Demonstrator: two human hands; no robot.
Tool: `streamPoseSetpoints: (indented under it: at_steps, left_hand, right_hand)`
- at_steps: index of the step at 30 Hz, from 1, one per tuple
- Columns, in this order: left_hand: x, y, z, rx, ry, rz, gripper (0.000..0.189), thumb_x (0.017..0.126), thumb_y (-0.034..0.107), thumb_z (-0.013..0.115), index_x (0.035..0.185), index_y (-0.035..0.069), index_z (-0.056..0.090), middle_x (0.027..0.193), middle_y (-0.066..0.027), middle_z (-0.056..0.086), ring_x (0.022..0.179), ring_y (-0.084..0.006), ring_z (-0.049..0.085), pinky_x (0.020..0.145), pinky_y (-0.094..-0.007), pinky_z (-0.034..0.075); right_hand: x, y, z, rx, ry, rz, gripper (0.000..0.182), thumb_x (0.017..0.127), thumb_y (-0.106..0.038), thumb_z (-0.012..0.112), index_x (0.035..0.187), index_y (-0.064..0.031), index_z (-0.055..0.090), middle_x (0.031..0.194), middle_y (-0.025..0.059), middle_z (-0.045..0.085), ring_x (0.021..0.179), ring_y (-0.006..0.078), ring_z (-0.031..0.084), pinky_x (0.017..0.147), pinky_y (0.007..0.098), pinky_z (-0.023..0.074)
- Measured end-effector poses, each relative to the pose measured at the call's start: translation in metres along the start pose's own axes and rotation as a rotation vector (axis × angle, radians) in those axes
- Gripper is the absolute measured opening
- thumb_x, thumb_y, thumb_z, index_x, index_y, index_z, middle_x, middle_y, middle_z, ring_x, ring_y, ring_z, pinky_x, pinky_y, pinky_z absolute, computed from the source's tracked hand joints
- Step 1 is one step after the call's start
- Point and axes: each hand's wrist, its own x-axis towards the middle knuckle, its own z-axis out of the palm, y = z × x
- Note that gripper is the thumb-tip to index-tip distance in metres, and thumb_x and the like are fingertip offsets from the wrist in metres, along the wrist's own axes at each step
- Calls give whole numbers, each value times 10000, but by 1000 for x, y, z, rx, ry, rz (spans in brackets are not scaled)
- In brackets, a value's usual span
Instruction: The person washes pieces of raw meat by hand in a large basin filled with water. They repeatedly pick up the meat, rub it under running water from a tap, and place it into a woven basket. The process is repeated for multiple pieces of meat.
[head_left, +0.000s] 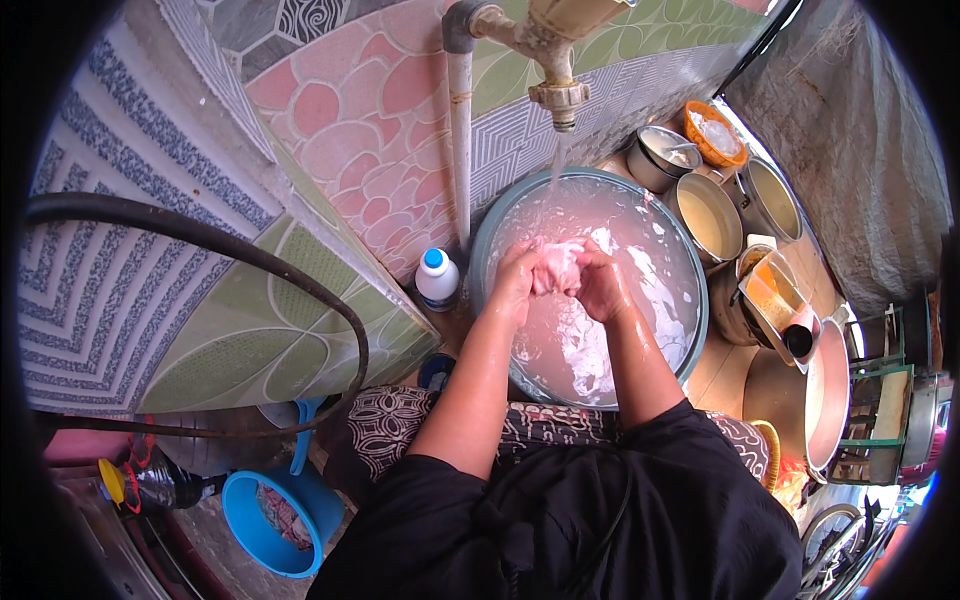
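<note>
My left hand (514, 276) and my right hand (602, 285) both grip a wet, pale pink piece (556, 267), bunched between them; whether it is cloth or raw meat I cannot tell. They hold it over a large round grey-green tub (703, 296) filled with cloudy pinkish water (547, 352). Pale, glossy patches show on the water at the right, perhaps reflections. A stream from the worn tap (561, 97) falls into the far side of the tub, beyond my hands. Both forearms are bare and wet.
Left of the tub stands a white bottle with a blue cap (436, 277). Metal pots (709, 217), an orange basket (715, 135) and a big pan (825, 397) crowd the right. A black hose (300, 281) loops at left above a blue bucket (330, 510) holding cloth. Tiled wall (360, 150) rises behind.
</note>
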Motion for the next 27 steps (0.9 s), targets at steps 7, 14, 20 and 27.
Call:
streamPoseSetpoints:
  at_steps: [7, 14, 20, 27]
  left_hand:
    - [6, -13, -2, -52, -43, 98, 185, 838, 80, 507, 1017, 34, 515, 862, -50, 574, 737, -116, 541, 668, -247, 429]
    - [0, -10, 13, 173, 147, 215, 187, 837, 142, 556, 975, 17, 543, 708, -11, 562, 546, -77, 513, 485, -215, 402]
    - [2, -2, 7, -176, 188, 107, 157, 852, 206, 519, 839, 53, 550, 791, -35, 545, 641, -136, 523, 588, -276, 434]
    - [5, 6, -7, -171, 47, -180, 224, 848, 308, 517, 752, 106, 525, 633, 9, 504, 536, -115, 466, 513, -262, 380]
  right_hand:
    - [3, 9, -7, -52, 122, -110, 286, 662, -116, 481, 943, -65, 474, 888, 77, 535, 727, 182, 527, 619, 282, 441]
    - [-8, 5, 20, -247, 43, -75, 460, 541, -38, 485, 1001, -41, 492, 833, 44, 553, 720, 148, 528, 640, 252, 434]
    - [-11, 20, 33, -635, 23, -308, 287, 543, 33, 551, 819, -37, 516, 759, 29, 531, 689, 149, 531, 552, 258, 447]
    - [-17, 21, 25, -719, -2, -475, 309, 508, 77, 573, 792, -36, 529, 785, 23, 546, 724, 119, 527, 611, 260, 445]
